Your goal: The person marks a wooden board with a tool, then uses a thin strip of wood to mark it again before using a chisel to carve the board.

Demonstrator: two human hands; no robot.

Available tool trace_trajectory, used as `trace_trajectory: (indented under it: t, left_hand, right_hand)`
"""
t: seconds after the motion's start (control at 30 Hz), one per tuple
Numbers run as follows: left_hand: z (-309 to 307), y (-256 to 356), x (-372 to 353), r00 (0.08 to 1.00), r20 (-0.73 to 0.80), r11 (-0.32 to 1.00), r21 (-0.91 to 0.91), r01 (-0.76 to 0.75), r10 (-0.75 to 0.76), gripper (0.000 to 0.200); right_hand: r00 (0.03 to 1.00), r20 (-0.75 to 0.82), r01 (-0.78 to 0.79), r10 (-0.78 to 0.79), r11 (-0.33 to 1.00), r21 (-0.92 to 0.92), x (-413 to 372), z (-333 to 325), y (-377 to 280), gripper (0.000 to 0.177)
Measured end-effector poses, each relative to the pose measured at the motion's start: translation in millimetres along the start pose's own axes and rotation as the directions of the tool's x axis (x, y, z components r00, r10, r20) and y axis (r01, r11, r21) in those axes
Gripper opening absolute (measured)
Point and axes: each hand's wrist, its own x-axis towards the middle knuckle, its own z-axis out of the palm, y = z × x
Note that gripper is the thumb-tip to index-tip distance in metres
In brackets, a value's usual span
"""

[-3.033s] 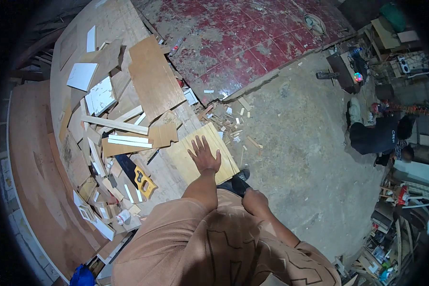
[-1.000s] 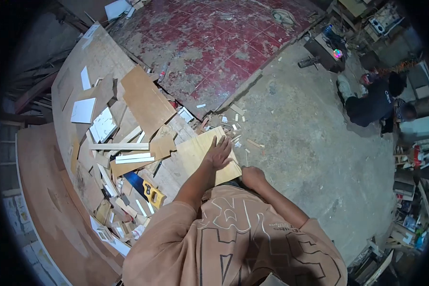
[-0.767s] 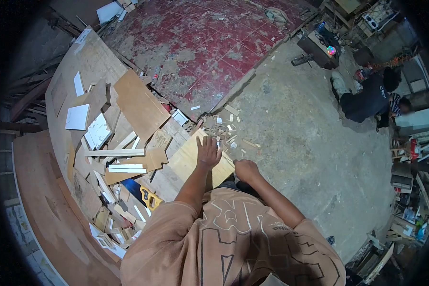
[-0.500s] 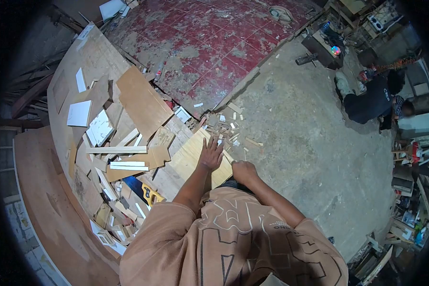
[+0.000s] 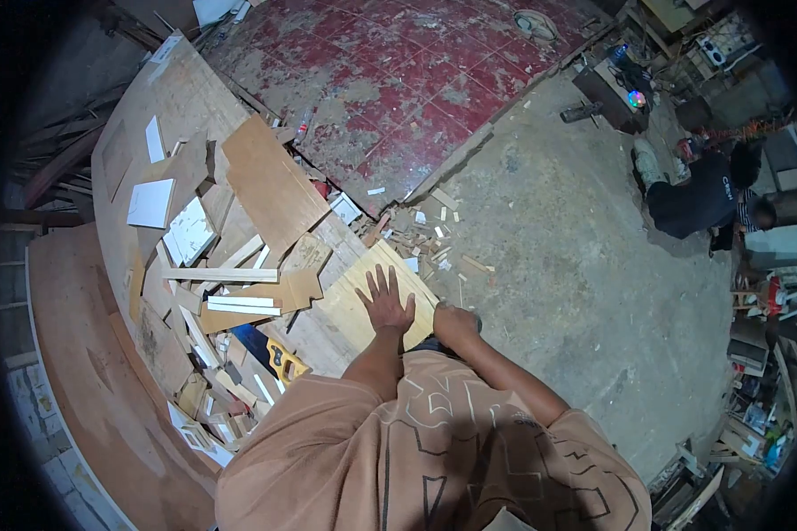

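Observation:
A pale plywood board (image 5: pixel 344 303) lies at the right edge of the worktable, close to my body. My left hand (image 5: pixel 386 303) rests flat on it, fingers spread and pointing away from me. At the board's right edge, my right hand (image 5: pixel 456 327) is closed in a fist. Something small and dark shows beside that fist, too little of it to name. A handsaw (image 5: pixel 283 361) with a yellow handle and blue blade lies left of the board, touched by neither hand.
Wood offcuts, white strips and a brown sheet (image 5: pixel 274 181) cover much of the worktable (image 5: pixel 190 97). Small scraps (image 5: pixel 425 243) litter the concrete floor beyond the board. A person (image 5: pixel 695 195) in dark clothing is low down at the right, near piled items.
My left hand has moved back toward me and slightly left on the board, its fingers now spread wider. My right hand stays closed at the board's edge. The view has shifted slightly.

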Motion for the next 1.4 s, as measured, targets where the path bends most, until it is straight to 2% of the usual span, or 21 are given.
trace_trajectory:
  t: [0.07,0.13,0.17,0.23,0.33,0.43,0.57,0.67,0.73,0.87,0.97,1.03,1.17,1.23,1.33,1.4]
  left_hand:
    - [4,-1,-2,1.000,-0.015,1.000,-0.005,-0.002,0.002,0.084]
    - [2,-1,2,0.999,-0.047,1.000,-0.012,-0.006,0.006,0.084]
    - [1,-1,1,1.000,-0.024,1.000,-0.028,0.000,0.000,0.083]
    - [0,-2,1,1.000,0.006,0.999,-0.044,0.007,-0.007,0.083]
    - [1,0,2,1.000,-0.005,1.000,-0.023,0.020,-0.020,0.082]
    - [-1,-1,2,1.000,0.005,1.000,-0.014,0.022,-0.022,0.082]
    - [0,2,2,1.000,-0.007,0.999,-0.033,0.030,-0.030,0.083]
    - [0,-1,3,0.999,-0.016,0.997,-0.063,0.045,-0.046,0.085]
    - [1,0,3,0.998,-0.027,0.995,-0.086,0.050,-0.053,0.087]
    - [1,-1,2,0.997,0.000,0.997,-0.042,0.071,-0.071,0.086]
    - [0,0,2,0.997,0.003,0.996,-0.040,0.080,-0.080,0.085]
    - [0,2,2,0.997,-0.012,0.995,-0.049,0.081,-0.082,0.085]
    - [6,-2,4,0.994,-0.030,0.993,-0.050,0.103,-0.105,0.084]
    - [7,0,3,0.994,-0.043,0.994,-0.040,0.102,-0.104,0.084]
    - [4,0,3,0.994,-0.033,0.994,-0.036,0.105,-0.107,0.082]
    - [2,3,3,0.995,-0.013,0.995,0.018,0.098,-0.098,0.083]
  right_hand:
    - [1.000,0.004,-0.022,0.022,1.000,-0.001,1,15,8,0.024]
    - [0.990,-0.131,0.047,-0.049,0.999,-0.020,-3,19,15,0.021]
    - [0.991,-0.128,0.045,-0.048,0.999,-0.020,-8,21,20,0.021]
    - [1.000,-0.026,-0.009,0.008,0.999,-0.032,-34,-6,9,0.021]
    - [1.000,-0.009,-0.026,0.025,0.999,-0.034,-35,9,14,0.020]
    - [0.998,-0.054,-0.016,0.016,1.000,0.012,3,28,13,0.021]
    - [0.999,-0.021,-0.036,0.038,0.998,0.058,44,48,13,0.029]
    - [0.998,0.012,-0.068,0.067,0.996,0.064,18,47,20,0.033]
    - [0.986,0.077,-0.150,0.146,0.988,0.039,-13,28,20,0.034]
    - [0.987,0.133,-0.091,0.093,0.996,-0.019,-34,7,14,0.026]
    - [0.985,0.122,-0.120,0.118,0.993,0.005,3,33,14,0.027]
    - [0.994,-0.060,-0.093,0.096,0.994,0.056,30,52,14,0.030]
    - [0.993,-0.060,-0.102,0.106,0.993,0.061,11,46,24,0.028]
    - [0.992,0.108,-0.061,0.062,0.998,-0.012,-33,-3,15,0.028]
    - [0.982,0.183,-0.031,0.040,0.998,-0.056,-67,-50,4,0.028]
    - [0.982,0.182,-0.031,0.042,0.998,-0.063,-52,-36,10,0.028]
